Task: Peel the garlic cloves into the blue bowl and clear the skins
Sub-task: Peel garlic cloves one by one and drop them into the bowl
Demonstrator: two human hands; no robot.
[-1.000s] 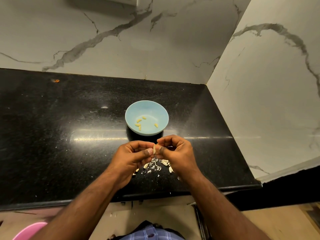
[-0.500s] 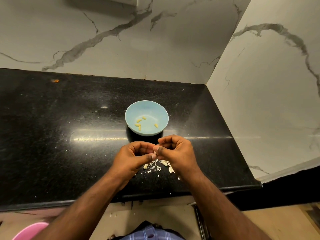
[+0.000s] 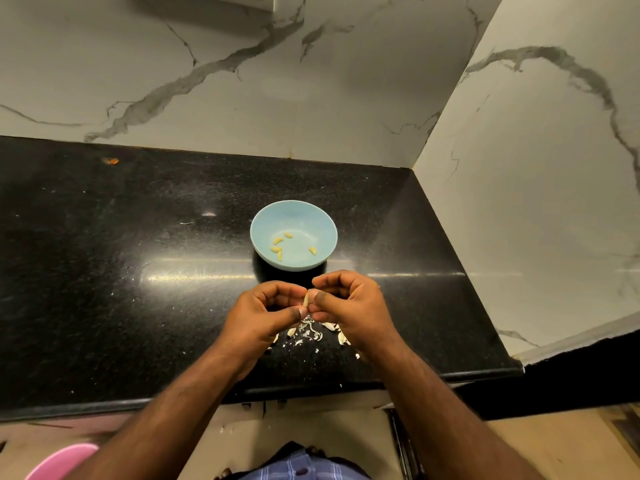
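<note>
both hands [image 3: 263,315] [image 3: 349,306] pinching one clove [image 3: 306,299] near counter's [image 3: 104,271] front edge, long axis roughly upright, tip toward bowl [image 3: 322,225], skins [image 3: 311,332] underneath

Black speckled counter [image 3: 104,289] set in a corner, bounded at its rear and right edges by white marble walls [image 3: 207,81] with grey veining. A small orange speck [image 3: 111,161] lies near the counter's rear left edge. Below the counter's front edge, a pink container [image 3: 59,462] shows at lower left, partly cut off, and blue checked cloth [image 3: 304,471] at bottom centre.
</note>
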